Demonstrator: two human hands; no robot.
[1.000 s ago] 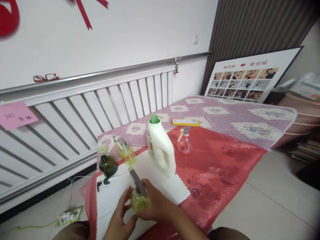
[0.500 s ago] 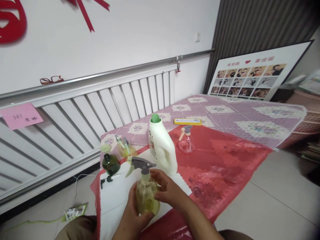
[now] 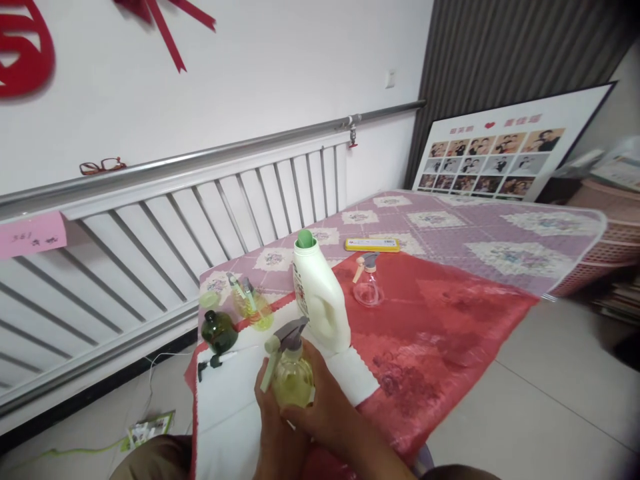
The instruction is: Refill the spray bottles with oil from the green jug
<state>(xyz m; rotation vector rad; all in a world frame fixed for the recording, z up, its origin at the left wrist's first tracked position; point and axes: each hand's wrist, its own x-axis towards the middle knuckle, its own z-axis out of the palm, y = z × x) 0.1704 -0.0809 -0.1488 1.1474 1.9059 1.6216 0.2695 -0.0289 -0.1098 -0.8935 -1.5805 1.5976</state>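
Observation:
Between my hands is a clear spray bottle [image 3: 293,380] with yellowish liquid and a grey trigger head. My left hand [image 3: 273,413] wraps its left side and underside. On the other side my right hand [image 3: 325,393] grips it, fingers behind and thumb in front. A white jug [image 3: 325,300] with a green piece in its mouth stands just beyond. To the left are a dark green bottle [image 3: 219,332], a black pump head [image 3: 213,362] lying on white cloth [image 3: 225,407], and yellowish spray bottles [image 3: 257,310]. A pinkish clear spray bottle [image 3: 369,290] stands right of the jug.
A red plastic sheet [image 3: 440,320] covers part of the table with its purple floral cloth [image 3: 480,227]. A yellow-edged flat box [image 3: 373,245] lies behind the bottles. A white radiator [image 3: 200,233] runs along the wall; a pale green cap [image 3: 210,300] sits at the table's left edge.
The spray bottle has turned in my hands, so its trigger now points toward me. My right hand has closed round it and both hands have drawn closer together.

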